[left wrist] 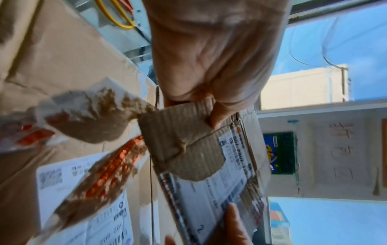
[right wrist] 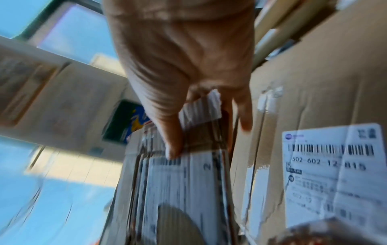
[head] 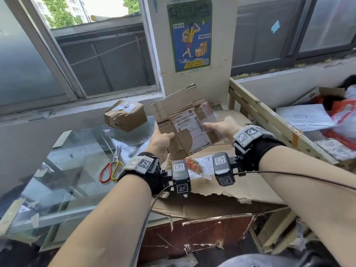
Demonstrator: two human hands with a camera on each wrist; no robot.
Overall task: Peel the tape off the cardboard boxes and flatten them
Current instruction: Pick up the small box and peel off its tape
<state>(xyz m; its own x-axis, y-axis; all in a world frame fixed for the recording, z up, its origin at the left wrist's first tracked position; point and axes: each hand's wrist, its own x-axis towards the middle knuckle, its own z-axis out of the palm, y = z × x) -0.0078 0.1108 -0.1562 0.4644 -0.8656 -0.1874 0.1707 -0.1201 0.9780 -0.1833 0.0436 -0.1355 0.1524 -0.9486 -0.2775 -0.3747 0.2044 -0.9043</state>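
Observation:
I hold a flattened brown cardboard box (head: 185, 120) with a partly torn white shipping label (head: 189, 125) up in front of me. My left hand (head: 163, 140) grips its lower left corner, thumb on the front face (left wrist: 184, 145). My right hand (head: 219, 128) pinches its right edge, thumb lying across the label (right wrist: 173, 182). A second, taped and crumpled box (head: 125, 117) sits on the ledge at the back left. Peeled tape and a torn label piece (head: 196, 167) lie on the big cardboard sheet below my hands.
Red and yellow scissors (head: 111, 166) lie on the glass table top (head: 77, 170) to the left. Large flattened cardboard (head: 221, 201) covers the surface in front. A wooden frame (head: 265, 116) runs along the right, with parcels and bags (head: 308, 116) behind it.

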